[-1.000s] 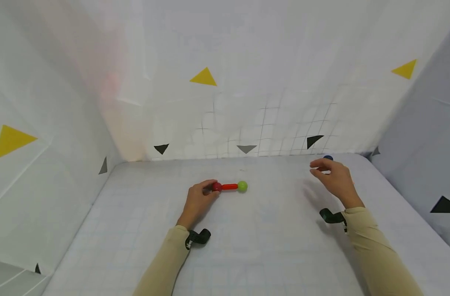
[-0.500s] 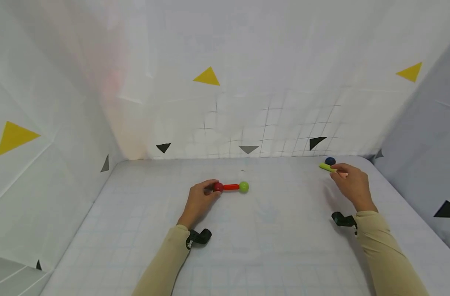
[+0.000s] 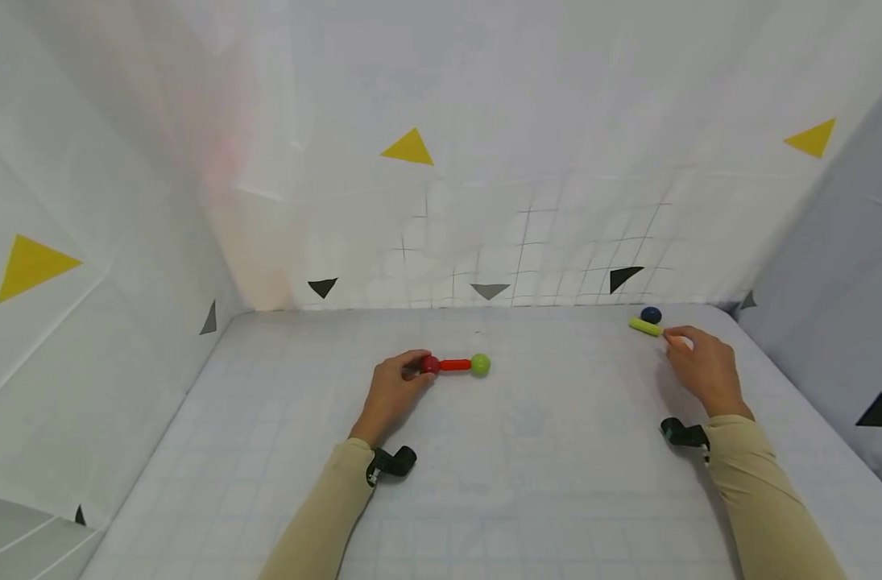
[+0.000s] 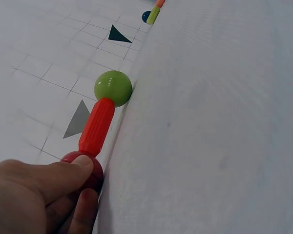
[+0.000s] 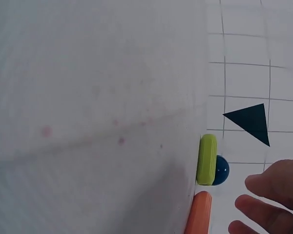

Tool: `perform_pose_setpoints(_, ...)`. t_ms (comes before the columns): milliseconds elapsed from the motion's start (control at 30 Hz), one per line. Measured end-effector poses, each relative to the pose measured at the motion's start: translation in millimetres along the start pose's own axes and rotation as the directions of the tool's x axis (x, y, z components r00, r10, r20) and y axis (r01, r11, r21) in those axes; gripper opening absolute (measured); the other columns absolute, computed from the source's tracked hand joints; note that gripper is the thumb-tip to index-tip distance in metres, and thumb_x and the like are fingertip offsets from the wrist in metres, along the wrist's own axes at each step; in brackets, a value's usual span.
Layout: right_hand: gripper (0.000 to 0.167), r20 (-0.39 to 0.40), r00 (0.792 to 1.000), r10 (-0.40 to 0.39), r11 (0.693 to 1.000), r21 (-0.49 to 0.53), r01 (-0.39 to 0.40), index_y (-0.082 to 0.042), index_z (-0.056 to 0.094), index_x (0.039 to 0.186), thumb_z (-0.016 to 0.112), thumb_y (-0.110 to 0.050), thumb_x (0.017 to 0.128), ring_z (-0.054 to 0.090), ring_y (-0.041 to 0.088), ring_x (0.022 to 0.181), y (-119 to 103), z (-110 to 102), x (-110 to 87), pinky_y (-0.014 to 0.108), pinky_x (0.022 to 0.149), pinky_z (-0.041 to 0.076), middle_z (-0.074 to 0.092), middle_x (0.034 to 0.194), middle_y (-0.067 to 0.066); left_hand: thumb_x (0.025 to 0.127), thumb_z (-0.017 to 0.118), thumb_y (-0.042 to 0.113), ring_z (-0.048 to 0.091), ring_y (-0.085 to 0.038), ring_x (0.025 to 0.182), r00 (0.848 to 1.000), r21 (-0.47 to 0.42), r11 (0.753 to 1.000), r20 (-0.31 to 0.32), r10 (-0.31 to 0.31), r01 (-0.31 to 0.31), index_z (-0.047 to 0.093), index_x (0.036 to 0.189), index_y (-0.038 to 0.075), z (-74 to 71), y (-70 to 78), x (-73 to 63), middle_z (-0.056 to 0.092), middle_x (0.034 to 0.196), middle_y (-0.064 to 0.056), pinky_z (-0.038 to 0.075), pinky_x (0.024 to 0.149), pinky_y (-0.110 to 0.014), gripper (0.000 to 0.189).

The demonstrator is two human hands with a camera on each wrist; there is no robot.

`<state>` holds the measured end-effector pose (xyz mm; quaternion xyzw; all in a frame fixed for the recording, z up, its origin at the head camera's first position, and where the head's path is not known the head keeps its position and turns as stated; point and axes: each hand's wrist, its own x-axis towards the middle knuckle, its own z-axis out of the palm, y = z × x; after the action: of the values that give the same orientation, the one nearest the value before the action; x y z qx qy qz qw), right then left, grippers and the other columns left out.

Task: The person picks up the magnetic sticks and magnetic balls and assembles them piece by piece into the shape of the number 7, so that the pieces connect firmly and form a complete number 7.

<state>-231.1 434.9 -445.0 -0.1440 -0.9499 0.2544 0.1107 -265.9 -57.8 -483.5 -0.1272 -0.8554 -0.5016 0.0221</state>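
Note:
Near the table's middle, my left hand [image 3: 393, 399] pinches a dark red ball [image 3: 430, 365] between thumb and fingers. A bright red ribbed rod [image 4: 96, 127] joins that ball to a lime green ball [image 3: 480, 365], so the three form one straight piece. At the back right, my right hand [image 3: 709, 372] hovers over an orange rod [image 5: 199, 214], its fingers loosely bent and apart from it in the right wrist view. A yellow-green rod [image 3: 645, 327] lies just left of the right fingertips. Behind that rod sits a dark blue ball [image 3: 651, 315], partly hidden in the right wrist view.
A white cloth covers the table [image 3: 542, 459]. White walls stand at the back, left and right, with yellow, grey and black triangles on them. A black wrist camera [image 3: 395, 461] sits on the left wrist, another camera [image 3: 683, 433] on the right.
My right hand has moved to the right, uncovering the yellow-green rod and more of the blue ball. The left hand keeps its hold on the red ball; the head view has shifted slightly.

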Motion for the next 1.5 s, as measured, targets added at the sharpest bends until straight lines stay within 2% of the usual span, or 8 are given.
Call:
perform_pose_setpoints(133,0.047,0.010,0.999,-0.032,0.999,-0.013,0.032,0.007,0.055,0.143,0.051,-0.025,0.109,0.048,0.056,0.120,8.6,0.8,1.7,0.068,0.097,0.040,0.049,0.139,0.041,0.095,0.079,0.013,0.062,-0.019,0.112,1.000,0.004,1.000,0.003,0.003,-0.003,0.071,0.134,0.012,-0.3,-1.1,-0.6,0.071,0.122,0.000,0.053,0.095,-0.039,0.040)
perform_pose_setpoints(333,0.049,0.048,0.998,-0.048,0.998,-0.026,0.049,0.016,0.051,0.140,0.053,-0.021,0.108,0.043,0.060,0.127,18.0,2.7,4.6,0.070,0.102,0.037,0.047,0.142,0.040,0.095,0.079,0.012,0.062,-0.019,0.110,1.000,-0.005,1.000,0.003,0.000,0.000,0.071,0.134,0.011,0.2,-1.7,-1.1,0.071,0.120,0.000,0.054,0.094,-0.038,0.040)
perform_pose_setpoints(600,0.046,0.084,0.996,0.005,1.000,-0.031,-0.002,0.016,0.056,0.135,0.059,-0.018,0.105,0.055,0.048,0.109,20.7,4.7,8.7,0.054,0.079,0.052,0.055,0.134,0.035,0.095,0.078,0.012,0.063,-0.019,0.109,1.000,-0.006,1.000,0.001,0.014,-0.014,0.071,0.133,0.010,-0.4,-0.8,-0.5,0.072,0.120,-0.001,0.054,0.094,-0.039,0.039)
perform_pose_setpoints(767,0.041,0.156,0.988,-0.018,0.999,-0.028,0.023,0.016,0.060,0.125,0.066,-0.012,0.096,0.055,0.047,0.105,21.8,-0.3,9.5,0.051,0.076,0.051,0.048,0.137,0.039,0.095,0.078,0.012,0.063,-0.018,0.109,1.000,-0.011,1.000,0.000,-0.003,0.003,0.071,0.133,0.011,-0.1,-0.5,-1.0,0.071,0.119,0.001,0.054,0.094,-0.038,0.038)
perform_pose_setpoints(933,0.057,0.202,0.979,0.009,1.000,-0.020,-0.005,0.017,0.050,0.134,0.072,-0.017,0.094,0.054,0.045,0.098,26.4,-3.8,9.9,0.052,0.076,0.050,0.055,0.114,0.034,0.095,0.078,0.011,0.062,-0.019,0.110,1.000,-0.012,1.000,0.002,-0.005,0.005,0.071,0.133,0.011,0.1,-0.3,-1.4,0.071,0.119,0.000,0.054,0.095,-0.038,0.039)
perform_pose_setpoints(1067,0.072,0.202,0.979,0.029,0.999,-0.022,-0.025,0.021,0.041,0.139,0.076,-0.020,0.092,0.054,0.048,0.102,28.7,-5.9,10.0,0.057,0.081,0.050,0.053,0.117,0.036,0.095,0.078,0.012,0.062,-0.018,0.111,1.000,-0.017,1.000,0.002,-0.008,0.008,0.071,0.133,0.012,0.4,-0.5,-1.3,0.071,0.119,0.001,0.053,0.095,-0.038,0.039)
perform_pose_setpoints(1333,0.077,0.226,0.969,0.100,0.995,-0.040,-0.093,0.015,0.041,0.142,0.077,-0.030,0.091,0.051,0.051,0.107,27.7,-9.8,6.8,0.059,0.083,0.050,0.053,0.120,0.037,0.095,0.078,0.014,0.062,-0.018,0.110,1.000,-0.024,0.999,0.006,-0.024,0.024,0.071,0.134,0.013,0.5,-1.3,-1.7,0.071,0.120,0.002,0.053,0.096,-0.038,0.040)
perform_pose_setpoints(1500,0.080,0.262,0.961,0.085,0.996,-0.049,-0.075,0.013,0.040,0.144,0.077,-0.034,0.091,0.050,0.051,0.108,31.9,-13.0,7.4,0.057,0.079,0.050,0.052,0.121,0.038,0.096,0.078,0.015,0.063,-0.019,0.109,0.999,-0.026,0.999,0.009,-0.031,0.031,0.071,0.134,0.014,0.5,-0.6,-1.9,0.071,0.119,0.002,0.053,0.095,-0.038,0.039)
